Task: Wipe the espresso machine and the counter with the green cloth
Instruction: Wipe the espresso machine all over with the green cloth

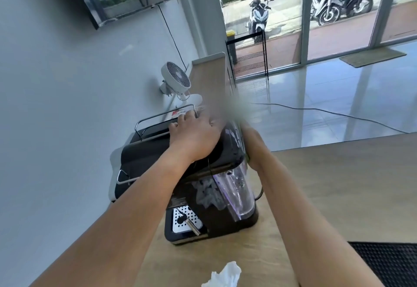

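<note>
beside grey wall (56, 106), counter (338, 185) bears espresso machine (144, 153).

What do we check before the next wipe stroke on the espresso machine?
1. Steady hold, left hand flat on espresso machine top: ok.
2. Grip on green cloth by right hand: cannot tell, only a green sliver shows by the wrist.
3. Machine flat on counter: ok.
4. Path free of black cord beside right forearm: not ok.
5. Near counter free of crumpled white tissue: not ok.
</note>
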